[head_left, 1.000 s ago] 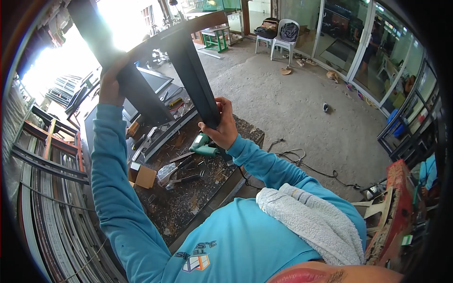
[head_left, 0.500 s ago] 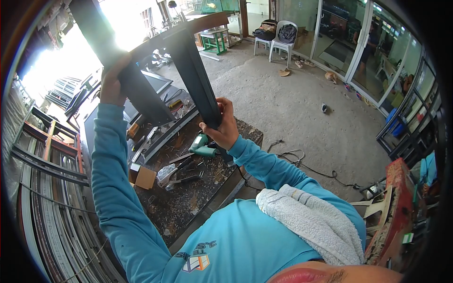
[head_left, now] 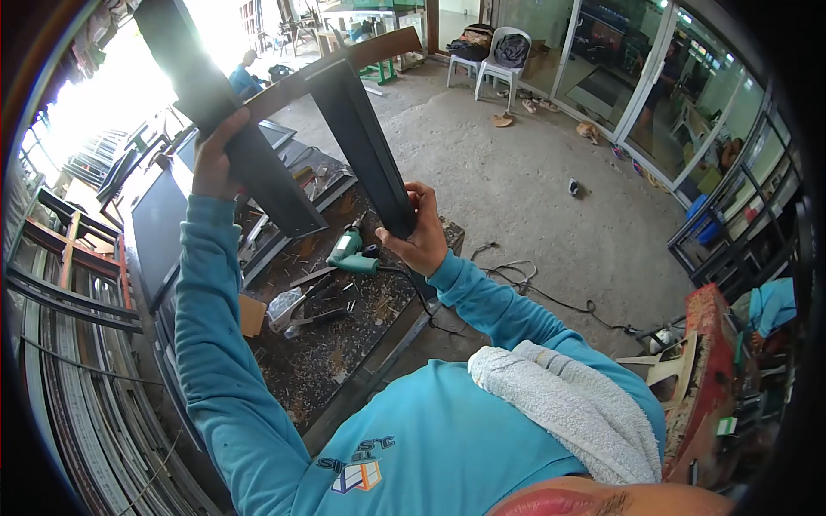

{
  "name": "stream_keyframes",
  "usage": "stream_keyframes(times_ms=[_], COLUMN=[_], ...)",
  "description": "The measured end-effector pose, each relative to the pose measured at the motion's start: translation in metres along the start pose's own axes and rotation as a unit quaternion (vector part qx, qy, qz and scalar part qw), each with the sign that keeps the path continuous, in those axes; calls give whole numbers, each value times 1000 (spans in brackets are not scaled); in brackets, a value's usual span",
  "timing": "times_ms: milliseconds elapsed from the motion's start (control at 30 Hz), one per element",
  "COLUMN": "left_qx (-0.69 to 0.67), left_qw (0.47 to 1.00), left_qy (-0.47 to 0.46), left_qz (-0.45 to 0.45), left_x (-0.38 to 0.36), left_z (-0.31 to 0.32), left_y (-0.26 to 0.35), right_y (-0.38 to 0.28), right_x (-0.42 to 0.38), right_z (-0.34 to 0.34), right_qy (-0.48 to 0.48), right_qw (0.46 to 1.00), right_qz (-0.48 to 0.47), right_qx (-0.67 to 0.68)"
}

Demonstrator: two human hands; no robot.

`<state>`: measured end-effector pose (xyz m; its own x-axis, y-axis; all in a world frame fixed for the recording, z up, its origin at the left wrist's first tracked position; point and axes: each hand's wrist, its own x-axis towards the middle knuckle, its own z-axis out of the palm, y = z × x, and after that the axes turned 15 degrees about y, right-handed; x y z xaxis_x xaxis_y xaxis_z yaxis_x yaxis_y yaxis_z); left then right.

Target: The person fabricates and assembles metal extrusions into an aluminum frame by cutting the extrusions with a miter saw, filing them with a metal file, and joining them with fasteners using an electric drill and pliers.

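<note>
A dark metal frame (head_left: 268, 176) is held up in front of me, two long profile bars joined by a brown crossbar (head_left: 379, 50). My left hand (head_left: 219, 155) is closed round the wider left bar. The lower end of the right-hand bar (head_left: 361, 142) sits in my right hand (head_left: 417, 228), thumb on one side and fingers on the other. Below the frame, a green power drill (head_left: 351, 254) lies on the dark, shaving-strewn workbench (head_left: 323, 378). Beside it are pliers-like tools (head_left: 318, 318), a clear plastic bag (head_left: 282, 308) and a cardboard box (head_left: 252, 316).
Long metal profiles (head_left: 77, 396) are stacked at the left. A black cable (head_left: 551, 292) trails across the concrete floor (head_left: 508, 181). White plastic chairs (head_left: 508, 64) stand near the glass doors. A person in blue (head_left: 245, 82) is in the background. Dark frames (head_left: 731, 206) lean at the right.
My view has turned a little, so the bench and floor sit further left. The frame and both hands appear slightly right and lower. A person in blue now shows behind the frame.
</note>
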<state>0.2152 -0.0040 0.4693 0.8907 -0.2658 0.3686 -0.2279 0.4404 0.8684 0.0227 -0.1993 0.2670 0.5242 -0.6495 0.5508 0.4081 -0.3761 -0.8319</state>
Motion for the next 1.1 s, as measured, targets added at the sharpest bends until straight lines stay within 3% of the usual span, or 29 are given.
stream_keyframes(times_ms=[133,333,433,633,700,900,933,1100], left_qx=[-3,-18,-23,27,65,200,192,155], left_qw=[999,994,991,987,971,911,893,808], left_qy=[-4,25,51,122,192,333,367,482], left_qz=[-50,-101,-121,-98,-126,-137,-179,-301], left_x=[-2,-14,-26,-80,-113,-268,-298,-437], left_z=[-7,-22,-38,-85,-125,-227,-237,-274], left_y=[-25,-59,-70,-84,-99,-121,-123,-142], right_y=[8,14,18,54,60,77,81,117], right_x=[-6,-15,-20,-42,-51,-89,-96,-137], right_z=[-14,-25,-27,-25,-18,14,22,62], right_qy=[-6,-12,-56,-153,-205,-431,-490,-657], right_qw=[995,991,994,982,973,890,855,738], right_qz=[-52,-44,32,55,35,10,47,12], right_qx=[-88,-129,-84,-94,-100,-147,-164,-154])
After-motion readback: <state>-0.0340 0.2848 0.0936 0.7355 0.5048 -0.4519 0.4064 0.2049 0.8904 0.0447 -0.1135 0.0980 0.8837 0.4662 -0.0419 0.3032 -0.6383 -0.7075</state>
